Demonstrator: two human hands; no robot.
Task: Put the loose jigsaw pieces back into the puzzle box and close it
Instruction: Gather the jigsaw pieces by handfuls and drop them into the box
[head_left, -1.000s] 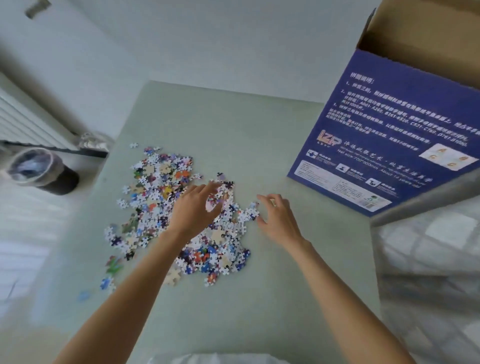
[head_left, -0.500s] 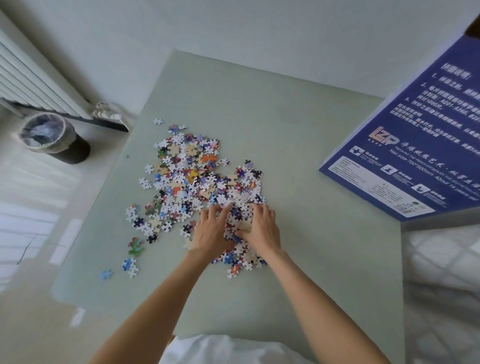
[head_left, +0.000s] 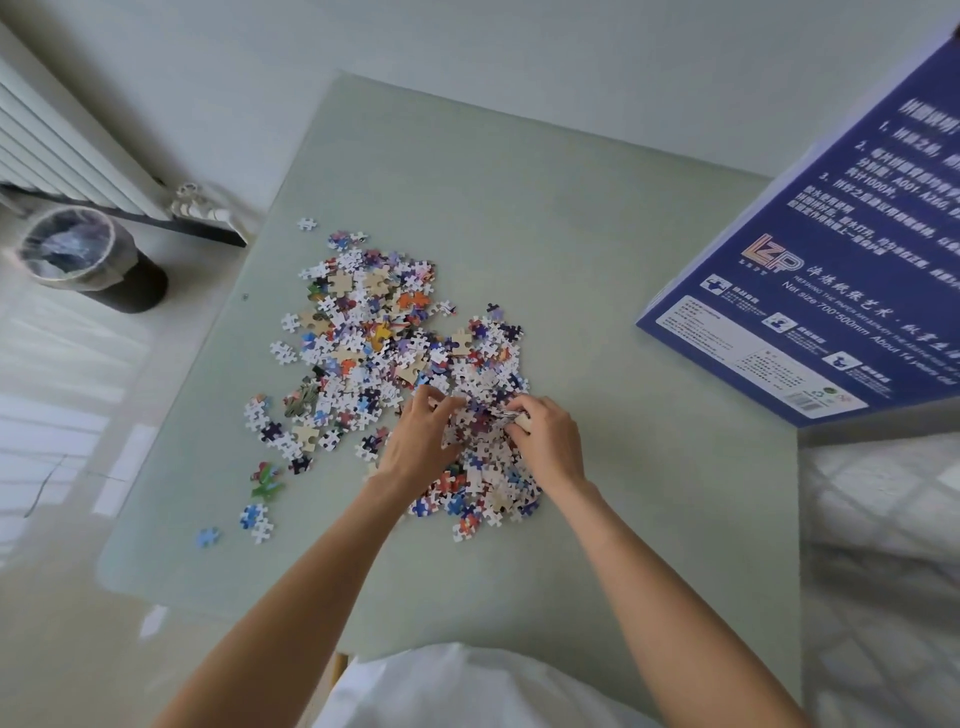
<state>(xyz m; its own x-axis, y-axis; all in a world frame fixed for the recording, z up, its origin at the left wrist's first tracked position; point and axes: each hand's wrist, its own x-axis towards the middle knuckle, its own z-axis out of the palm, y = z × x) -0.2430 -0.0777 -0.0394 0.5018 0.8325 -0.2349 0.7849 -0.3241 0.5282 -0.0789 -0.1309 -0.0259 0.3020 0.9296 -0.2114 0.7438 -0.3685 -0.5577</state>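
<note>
A person's left hand and right hand are curling their fingers around a clump of multicoloured cardboard jigsaw pieces lying spread across the pale green glass worktop. The rest of the pile is fanning out toward 11 o'clock of the fingers, while the dark blue printed cardboard puzzle box is standing well apart at 2 o'clock.

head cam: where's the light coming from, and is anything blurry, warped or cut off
Head view: daylight falls from the left, leaving bright bands on the floor beside the bin; the wide lens bends the table edges; the puzzle box is cropped at the right, its small print soft; both hands in the jigsaw pieces look slightly smeared.
</note>
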